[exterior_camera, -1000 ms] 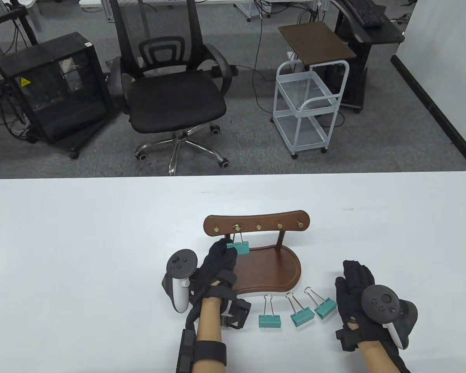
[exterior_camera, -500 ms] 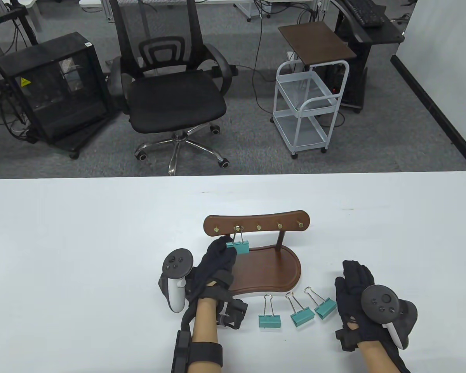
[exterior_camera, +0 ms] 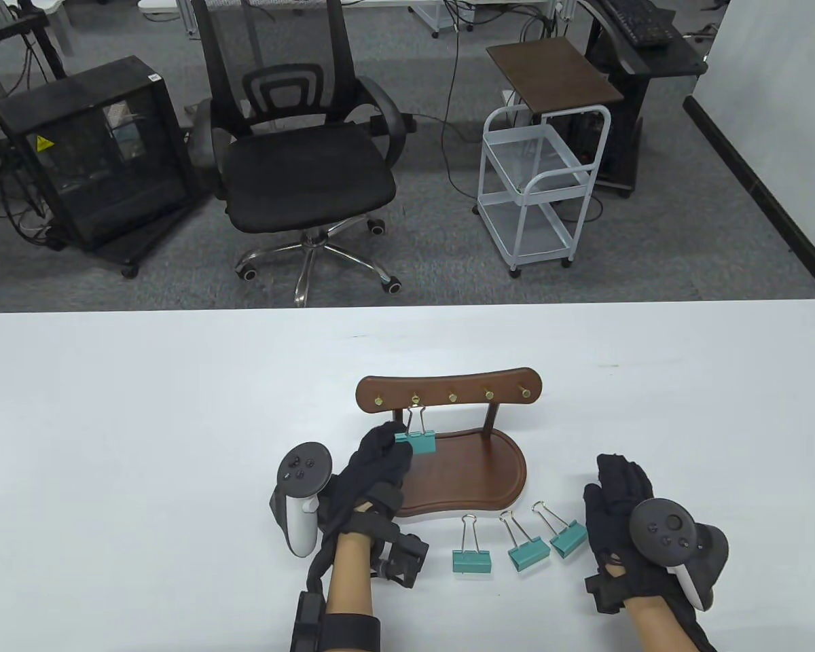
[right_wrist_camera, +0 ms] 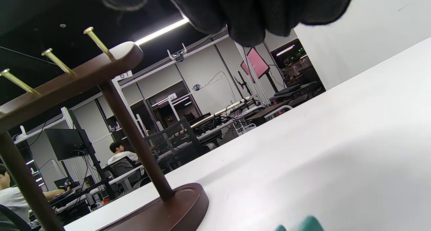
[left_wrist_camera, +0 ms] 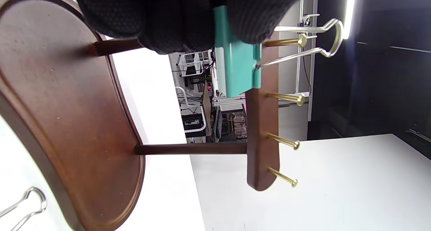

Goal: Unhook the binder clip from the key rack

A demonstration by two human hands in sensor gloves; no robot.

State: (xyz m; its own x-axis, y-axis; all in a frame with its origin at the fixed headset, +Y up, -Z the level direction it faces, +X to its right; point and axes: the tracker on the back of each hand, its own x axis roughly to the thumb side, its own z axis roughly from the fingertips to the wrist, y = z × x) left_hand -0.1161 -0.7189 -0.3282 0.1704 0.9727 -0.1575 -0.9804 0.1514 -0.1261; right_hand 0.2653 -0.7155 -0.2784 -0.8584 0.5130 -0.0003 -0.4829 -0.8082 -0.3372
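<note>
A teal binder clip (exterior_camera: 421, 441) is pinched by its body in my left hand (exterior_camera: 399, 436), over the left end of the brown wooden key rack (exterior_camera: 468, 387). Its wire loop sits just in front of and below the second brass peg (exterior_camera: 414, 397). In the left wrist view my fingers (left_wrist_camera: 188, 19) grip the clip (left_wrist_camera: 235, 69), and its loop reaches past that peg's tip (left_wrist_camera: 303, 40); I cannot tell whether they touch. My right hand (exterior_camera: 618, 485) lies flat on the table to the right of the rack, holding nothing.
Three more teal binder clips (exterior_camera: 472, 551) (exterior_camera: 526, 549) (exterior_camera: 565, 536) lie on the white table (exterior_camera: 142, 421) in front of the rack's base (exterior_camera: 489, 475). An office chair (exterior_camera: 299, 156) and a white cart (exterior_camera: 543, 183) stand beyond the far edge.
My left hand has drawn back towards me and to the left with the clip. The wire loop has slid down off the peg's base towards its tip. The right hand has stayed put.
</note>
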